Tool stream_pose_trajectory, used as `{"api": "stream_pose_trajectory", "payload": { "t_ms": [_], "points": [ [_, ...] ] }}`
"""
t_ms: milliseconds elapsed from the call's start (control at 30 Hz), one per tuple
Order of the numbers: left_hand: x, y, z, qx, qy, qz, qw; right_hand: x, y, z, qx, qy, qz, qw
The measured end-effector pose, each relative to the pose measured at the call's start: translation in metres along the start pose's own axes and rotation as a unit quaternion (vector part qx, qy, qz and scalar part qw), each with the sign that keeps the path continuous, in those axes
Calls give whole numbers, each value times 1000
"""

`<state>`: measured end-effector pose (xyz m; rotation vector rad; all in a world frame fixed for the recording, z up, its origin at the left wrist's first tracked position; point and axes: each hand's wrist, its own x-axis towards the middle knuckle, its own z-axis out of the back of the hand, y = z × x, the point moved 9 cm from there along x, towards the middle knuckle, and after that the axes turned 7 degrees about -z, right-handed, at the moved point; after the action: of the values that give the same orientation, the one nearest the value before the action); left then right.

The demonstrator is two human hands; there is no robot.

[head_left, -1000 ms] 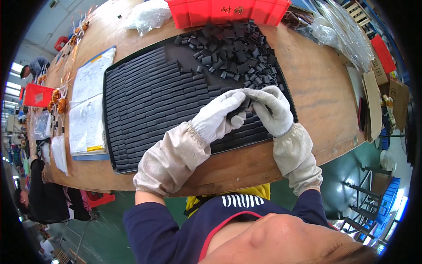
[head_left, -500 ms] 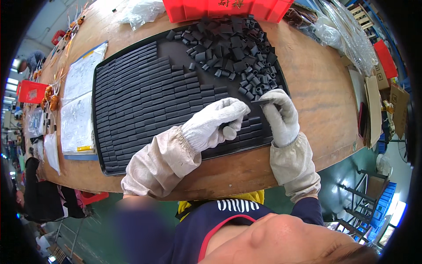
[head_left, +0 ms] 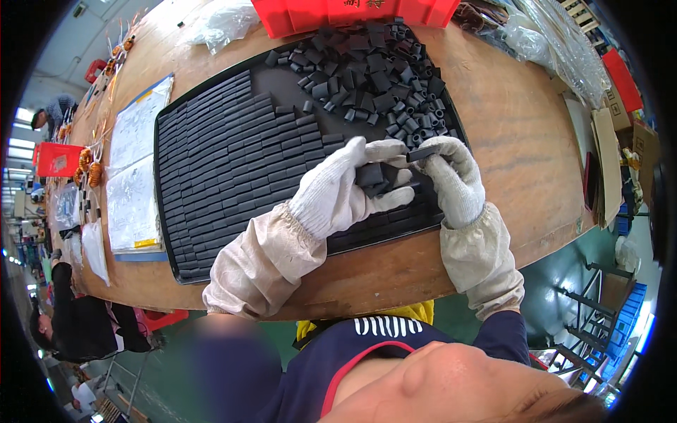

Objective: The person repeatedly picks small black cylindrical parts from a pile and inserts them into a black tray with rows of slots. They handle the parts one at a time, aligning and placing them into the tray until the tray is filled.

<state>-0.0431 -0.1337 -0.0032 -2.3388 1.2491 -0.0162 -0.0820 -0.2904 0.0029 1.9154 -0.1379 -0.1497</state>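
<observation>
In white knitted gloves, both my hands work above a shallow black tray point(head_left: 278, 60). My left hand point(head_left: 328, 194) is cupped palm-up round a few short black pieces point(head_left: 371, 176), its fingers loosely bent. My right hand point(head_left: 457, 185) pinches one black tube piece point(head_left: 422, 153) between thumb and fingers, right by the left fingertips. Left of the hands, rows of black tube pieces point(head_left: 218, 155) lie closely side by side in the tray. Beyond them, a loose heap of black tube pieces point(head_left: 381, 81) covers the tray's far right. My left hand hides some front rows.
A red crate point(head_left: 303, 15) stands behind the tray. Papers on a clipboard point(head_left: 134, 183) lie to its left. Clear plastic bags point(head_left: 226, 27) rest at the back, and cardboard point(head_left: 603, 162) stands at the right edge. A co-worker in dark clothes point(head_left: 88, 317) is at the lower left.
My left hand has opened from a closer grip and turned, so the black pieces in its palm show. The right hand stays pinched on one piece, now close to the left fingertips.
</observation>
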Motion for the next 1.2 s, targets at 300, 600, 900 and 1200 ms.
{"api": "stream_pose_trajectory", "payload": {
  "t_ms": [300, 600, 900, 1200],
  "points": [
    [-1, 0, 18, 0, -13, -8, 1000, 3, -3, 3, -9, -5, -26, 1000],
    [0, -11, 8, 11, -7, -70, 997, 1, 0, -2, 42, 47, 9, 998],
    [0, -11, 10, 0, -7, -44, 999, -10, 14, -40, -138, 249, 63, 956],
    [-2, -9, 6, 105, -12, -31, 994, -5, 4, -29, -58, 225, 11, 973]
  ]
}}
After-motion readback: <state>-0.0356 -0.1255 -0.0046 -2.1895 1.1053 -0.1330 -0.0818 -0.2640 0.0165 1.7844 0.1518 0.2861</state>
